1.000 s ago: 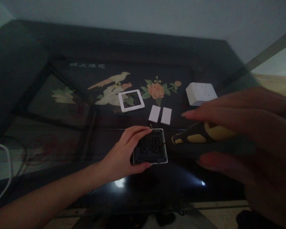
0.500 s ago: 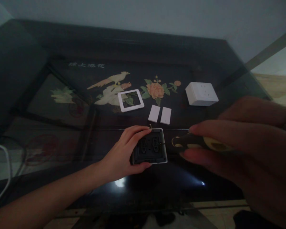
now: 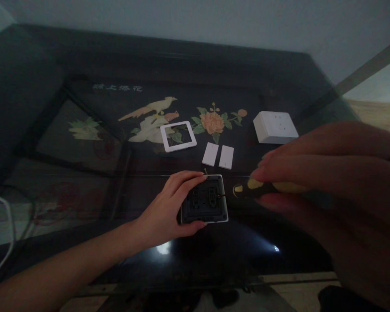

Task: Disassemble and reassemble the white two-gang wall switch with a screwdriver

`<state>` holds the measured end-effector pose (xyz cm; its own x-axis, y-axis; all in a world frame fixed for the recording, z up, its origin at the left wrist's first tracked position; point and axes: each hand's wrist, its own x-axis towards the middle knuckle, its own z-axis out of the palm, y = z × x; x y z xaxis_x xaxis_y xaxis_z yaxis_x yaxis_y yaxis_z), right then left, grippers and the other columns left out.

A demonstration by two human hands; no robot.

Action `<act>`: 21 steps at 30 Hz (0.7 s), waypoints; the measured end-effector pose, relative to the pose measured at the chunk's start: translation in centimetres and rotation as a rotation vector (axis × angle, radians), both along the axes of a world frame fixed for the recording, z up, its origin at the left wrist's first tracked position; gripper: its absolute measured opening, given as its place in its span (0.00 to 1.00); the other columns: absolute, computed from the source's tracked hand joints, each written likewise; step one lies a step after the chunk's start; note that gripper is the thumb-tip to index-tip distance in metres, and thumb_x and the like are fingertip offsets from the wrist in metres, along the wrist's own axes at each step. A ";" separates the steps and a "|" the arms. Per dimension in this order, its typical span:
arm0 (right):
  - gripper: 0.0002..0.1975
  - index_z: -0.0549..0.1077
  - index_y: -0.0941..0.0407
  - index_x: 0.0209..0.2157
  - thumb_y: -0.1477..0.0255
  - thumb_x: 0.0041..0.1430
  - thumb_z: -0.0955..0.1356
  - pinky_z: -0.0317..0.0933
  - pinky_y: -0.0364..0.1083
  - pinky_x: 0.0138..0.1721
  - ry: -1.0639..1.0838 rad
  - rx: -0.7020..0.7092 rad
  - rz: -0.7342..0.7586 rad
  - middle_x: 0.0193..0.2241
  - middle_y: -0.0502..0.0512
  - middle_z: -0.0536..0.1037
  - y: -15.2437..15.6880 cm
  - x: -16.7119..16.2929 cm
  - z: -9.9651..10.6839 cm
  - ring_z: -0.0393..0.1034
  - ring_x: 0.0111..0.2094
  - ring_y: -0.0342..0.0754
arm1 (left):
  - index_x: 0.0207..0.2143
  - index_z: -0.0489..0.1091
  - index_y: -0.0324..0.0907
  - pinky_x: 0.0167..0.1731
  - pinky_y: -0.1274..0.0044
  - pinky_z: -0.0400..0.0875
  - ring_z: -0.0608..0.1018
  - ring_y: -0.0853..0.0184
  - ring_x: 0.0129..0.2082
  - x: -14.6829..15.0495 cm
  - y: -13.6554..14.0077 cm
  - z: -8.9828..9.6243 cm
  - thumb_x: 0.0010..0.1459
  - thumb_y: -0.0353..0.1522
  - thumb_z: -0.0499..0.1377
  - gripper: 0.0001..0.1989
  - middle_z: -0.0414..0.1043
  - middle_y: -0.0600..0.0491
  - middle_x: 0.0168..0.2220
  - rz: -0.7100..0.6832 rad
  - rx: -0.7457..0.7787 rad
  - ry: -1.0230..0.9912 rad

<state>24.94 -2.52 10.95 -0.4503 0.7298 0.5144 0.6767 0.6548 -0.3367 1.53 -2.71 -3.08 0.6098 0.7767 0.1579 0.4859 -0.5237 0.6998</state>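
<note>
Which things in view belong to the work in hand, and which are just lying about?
Job: screwdriver held in right hand; switch body held in left hand; probably the screw, white frame and two rocker plates.
Apparently lying about: socket box; white cable.

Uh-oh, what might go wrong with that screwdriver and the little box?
The screwdriver in the right hand points toward the left hand, so a slip might poke its fingers, which grip the black-and-white box. The little screw at the box's far edge could get bumped and lost. Two small white plates lie just beyond, so a moving hand might nudge them.
</note>
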 end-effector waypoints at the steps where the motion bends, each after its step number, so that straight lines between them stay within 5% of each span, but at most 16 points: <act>1: 0.08 0.72 0.44 0.39 0.69 0.58 0.72 0.67 0.45 0.29 0.004 0.008 -0.013 0.33 0.45 0.78 0.2 0.0 -0.1 0.75 0.34 0.47 | 0.65 0.49 0.49 0.61 0.53 0.63 0.63 0.48 0.62 0.0 0.0 0.0 0.54 0.41 0.65 0.41 0.57 0.44 0.63 0.000 -0.001 -0.007; 5: 0.09 0.71 0.46 0.40 0.65 0.58 0.72 0.68 0.44 0.30 0.009 0.048 -0.014 0.32 0.46 0.79 0.7 0.3 -0.3 0.75 0.33 0.47 | 0.65 0.49 0.50 0.61 0.54 0.62 0.63 0.49 0.62 0.1 0.1 0.1 0.54 0.41 0.65 0.40 0.57 0.44 0.62 -0.004 -0.004 -0.028; 9: 0.16 0.68 0.45 0.54 0.66 0.65 0.66 0.69 0.42 0.48 -0.055 -0.047 0.048 0.52 0.45 0.77 0.2 0.9 0.0 0.74 0.48 0.46 | 0.64 0.49 0.49 0.62 0.55 0.62 0.62 0.51 0.62 0.2 0.2 0.2 0.54 0.40 0.65 0.40 0.57 0.44 0.62 -0.009 0.002 -0.026; 11: 0.20 0.65 0.42 0.59 0.69 0.67 0.64 0.69 0.42 0.49 -0.084 -0.079 0.035 0.57 0.43 0.73 -0.3 1.2 0.1 0.73 0.51 0.46 | 0.64 0.49 0.49 0.62 0.55 0.61 0.62 0.51 0.62 0.2 0.1 0.2 0.54 0.40 0.65 0.40 0.56 0.44 0.62 -0.015 0.007 -0.026; 15: 0.17 0.67 0.38 0.55 0.68 0.67 0.65 0.71 0.42 0.41 -0.046 -0.098 0.024 0.50 0.41 0.76 -0.7 1.3 -0.1 0.75 0.44 0.45 | 0.65 0.49 0.48 0.62 0.54 0.62 0.62 0.49 0.62 0.1 0.0 0.1 0.54 0.41 0.65 0.40 0.56 0.43 0.62 -0.007 0.005 -0.003; 21: 0.04 0.71 0.44 0.40 0.63 0.63 0.69 0.67 0.43 0.34 -0.013 -0.047 0.031 0.38 0.44 0.76 0.0 0.9 -0.5 0.74 0.38 0.45 | 0.65 0.50 0.48 0.61 0.54 0.63 0.63 0.49 0.61 0.1 0.1 0.0 0.54 0.41 0.64 0.40 0.57 0.43 0.62 -0.009 0.017 -0.020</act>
<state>25.79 -2.49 10.49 -0.4793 0.7385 0.4742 0.6606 0.6593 -0.3590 1.64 -2.62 -3.12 0.6132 0.7685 0.1827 0.4675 -0.5395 0.7003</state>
